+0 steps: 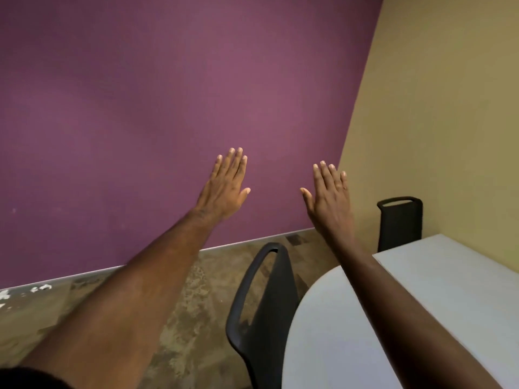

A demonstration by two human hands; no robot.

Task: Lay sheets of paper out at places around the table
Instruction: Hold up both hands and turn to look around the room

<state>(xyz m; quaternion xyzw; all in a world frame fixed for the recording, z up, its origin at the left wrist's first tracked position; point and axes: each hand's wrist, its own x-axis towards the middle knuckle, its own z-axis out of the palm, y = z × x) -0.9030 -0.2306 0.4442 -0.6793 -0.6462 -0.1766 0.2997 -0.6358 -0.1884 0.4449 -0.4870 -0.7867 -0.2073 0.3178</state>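
Landmark: the pale table (449, 290), low on the person's right, with a rounded end section butted against a straight-edged section.

Left hand: the left hand (224, 189) is held out flat, fingers together and straight, back toward the camera. It grips nothing, and it hangs well away from the table, in front of the purple wall (168, 94).

Right hand: the right hand (330, 197) is likewise spread and empty, thumb out to the side, raised beyond the far rim of the table, near where the purple wall meets the tan wall (449, 108).

Paper: no sheet shows anywhere; the visible tabletop is bare and neither hand carries one. Where the sheets are I cannot tell.

Direction and long axis of the paper: cannot be given, since no sheet is in view.

Nearer arm: the right forearm crosses above the table's rounded end, so the right hand looks better placed to reach that surface. The left arm runs over the mottled floor (182, 304), clear of the table.

Places to lay: one dark chair (261, 304) stands tucked at the table's rounded end, and a second chair (400, 220) stands past its far edge by the tan wall. These look like likely spots.

Stage: I judge the laying-out not yet begun; both palms are free.
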